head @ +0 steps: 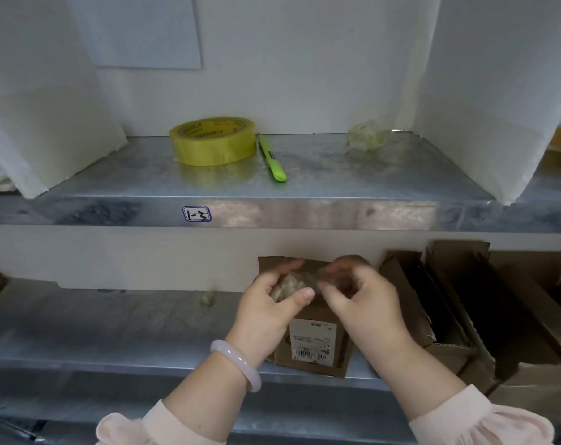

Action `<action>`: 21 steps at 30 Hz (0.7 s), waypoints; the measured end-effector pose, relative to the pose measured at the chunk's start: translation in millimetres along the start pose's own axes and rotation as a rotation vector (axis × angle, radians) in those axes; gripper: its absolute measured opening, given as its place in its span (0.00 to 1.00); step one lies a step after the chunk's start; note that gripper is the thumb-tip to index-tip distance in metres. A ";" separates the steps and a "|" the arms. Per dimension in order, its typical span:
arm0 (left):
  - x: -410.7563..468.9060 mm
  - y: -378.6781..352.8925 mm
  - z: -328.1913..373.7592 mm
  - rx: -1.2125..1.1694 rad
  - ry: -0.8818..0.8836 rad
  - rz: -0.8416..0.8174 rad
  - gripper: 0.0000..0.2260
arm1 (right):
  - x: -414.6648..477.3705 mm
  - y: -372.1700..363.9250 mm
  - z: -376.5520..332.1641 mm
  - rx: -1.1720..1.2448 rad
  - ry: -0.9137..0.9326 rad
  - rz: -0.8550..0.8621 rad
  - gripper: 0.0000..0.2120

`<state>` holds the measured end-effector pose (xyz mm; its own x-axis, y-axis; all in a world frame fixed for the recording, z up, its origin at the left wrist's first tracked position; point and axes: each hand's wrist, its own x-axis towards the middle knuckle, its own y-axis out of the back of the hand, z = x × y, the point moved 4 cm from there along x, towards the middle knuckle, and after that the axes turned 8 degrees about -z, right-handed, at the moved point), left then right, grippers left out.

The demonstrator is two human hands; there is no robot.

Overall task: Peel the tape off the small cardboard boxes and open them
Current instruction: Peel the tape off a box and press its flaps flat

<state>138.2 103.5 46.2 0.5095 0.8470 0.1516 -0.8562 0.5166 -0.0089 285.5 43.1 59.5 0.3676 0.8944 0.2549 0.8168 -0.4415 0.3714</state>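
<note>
Head view: left grip (269, 303) curled round a crumpled tape wad (287, 285), right grip (359, 300) pinching its stretched end (both just above the box). Small cardboard box (314, 345) lies label-up on the lower shelf (112, 332), beside opened boxes (465, 300).

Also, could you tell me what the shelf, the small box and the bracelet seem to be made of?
Shelf: galvanized-looking steel, dull grey with a mottled sheen.
Small box: brown cardboard, matte, with a printed paper label.
Bracelet: pale, glossy and translucent, possibly jade or glass.
</note>
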 end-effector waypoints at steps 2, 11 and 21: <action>-0.3 -4.2 3.3 0.019 -0.022 0.002 0.20 | -4.4 -5.6 -3.8 0.020 0.049 -0.031 0.10; -5.2 -15.7 -1.3 -0.065 0.060 -0.188 0.21 | -5.5 -12.7 -2.5 -0.171 0.289 -0.128 0.13; -8.9 -2.8 -5.6 -0.280 0.118 -0.017 0.15 | -15.6 -28.4 3.4 -0.248 0.246 -0.492 0.25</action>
<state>136.5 95.2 39.3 0.5443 0.8380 0.0389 -0.7987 0.5319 -0.2814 258.1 41.9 41.9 -0.1651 0.9681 0.1883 0.7256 -0.0101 0.6881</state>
